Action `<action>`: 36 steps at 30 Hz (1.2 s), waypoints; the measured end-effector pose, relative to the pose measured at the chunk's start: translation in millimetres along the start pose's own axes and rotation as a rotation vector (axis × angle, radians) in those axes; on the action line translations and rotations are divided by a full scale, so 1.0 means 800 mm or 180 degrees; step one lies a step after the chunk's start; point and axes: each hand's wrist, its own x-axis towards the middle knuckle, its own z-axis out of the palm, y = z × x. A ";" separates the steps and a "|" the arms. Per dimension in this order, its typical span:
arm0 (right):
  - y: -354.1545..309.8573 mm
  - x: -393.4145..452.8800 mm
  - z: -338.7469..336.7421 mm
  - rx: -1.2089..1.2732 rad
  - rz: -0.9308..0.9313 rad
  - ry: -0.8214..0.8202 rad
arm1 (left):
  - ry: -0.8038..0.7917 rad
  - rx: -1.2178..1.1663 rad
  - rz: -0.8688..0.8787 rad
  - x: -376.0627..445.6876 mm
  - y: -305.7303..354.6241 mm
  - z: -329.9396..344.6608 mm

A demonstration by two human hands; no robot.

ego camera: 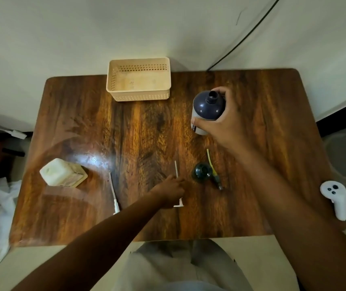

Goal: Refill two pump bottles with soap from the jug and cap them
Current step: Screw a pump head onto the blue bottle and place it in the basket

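Gripping open navy bottle (208,108) w/ right hand (220,120); basket (139,80) holds nothing.

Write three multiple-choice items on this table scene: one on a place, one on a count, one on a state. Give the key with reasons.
1. Where does the basket stand?
A. far edge of the table
B. near edge
C. on the floor

2. How many white pump heads lie on the table?
A. one
B. two
C. four

3. The dark blue bottle in the right hand is
A. capped
B. lying flat
C. uncapped

Key: 1 A, it sits by the wall. 2 B, one pump lies free, another pump is at the left hand. 3 C, its neck is bare.
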 end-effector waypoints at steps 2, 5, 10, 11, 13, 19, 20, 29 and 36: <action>-0.001 0.004 0.002 0.0020 -0.0006 -0.0006 | 0.0048 -0.0053 -0.0015 0.000 -0.003 0.006; -0.004 0.011 0.005 0.0059 0.0007 -0.0025 | 0.0157 -0.0062 -0.0052 0.001 -0.008 0.012; -0.021 0.025 0.003 0.0048 -0.0009 -0.0069 | 0.0386 -0.0258 -0.0471 -0.004 -0.032 -0.010; -0.027 0.029 0.001 0.0053 -0.0034 -0.0080 | 0.0503 -0.0421 -0.0632 -0.008 -0.043 -0.020; -0.043 0.039 -0.002 0.0067 -0.0065 -0.0118 | 0.0702 -0.0848 -0.0984 -0.019 -0.071 -0.052; -0.114 0.077 -0.010 0.0104 -0.0412 -0.0018 | 0.1939 -0.1380 -0.1310 -0.085 -0.150 -0.209; -0.130 0.085 -0.012 0.0104 -0.0491 0.0015 | 0.2155 -0.1391 -0.1413 -0.098 -0.164 -0.236; -0.269 0.132 -0.025 0.0340 -0.1109 -0.0040 | 0.4199 -0.1934 -0.1668 -0.236 -0.211 -0.470; -0.332 0.140 -0.021 0.0298 -0.1301 -0.0112 | 0.5147 -0.2443 -0.0856 -0.337 -0.170 -0.620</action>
